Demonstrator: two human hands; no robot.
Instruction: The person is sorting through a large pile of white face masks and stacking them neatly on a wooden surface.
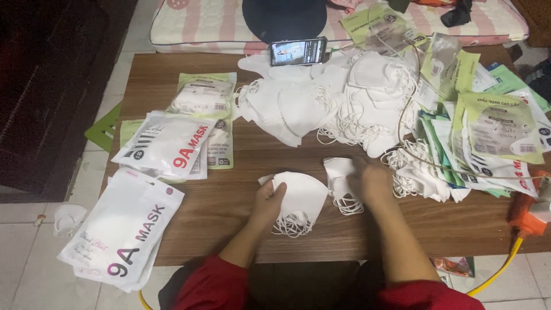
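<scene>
A: Left hand (268,201), state?

B: Fingers curled around the left edge of a folded white mask (301,197). The thumb lies on top and the other fingers are tucked under the fold. The mask fans out to the right of the fingers, and its ear loops (291,225) hang loose just below on the wooden table (229,189).

A: Right hand (372,182)?

B: It is blurred. It rests palm down on a second white mask (340,178), which sticks out to the left from under the fingers. I cannot tell whether the fingers pinch the mask or only press on it.

A: Position of the two masks?

B: They lie side by side near the front middle of the table, just beside each other, between the two hands.

A: Surroundings?

B: A big heap of loose white masks (338,97) covers the far half of the table, well beyond both hands. A phone (298,51) with a lit screen stands at the far edge. Flat white mask packets (163,146) lie to the left, and another white packet (123,227) overhangs the front left corner. Green and white packets (493,126) are piled on the right. An orange tool (525,215) with a yellow cable (499,270) sits at the right edge. Both sleeves are red.
</scene>
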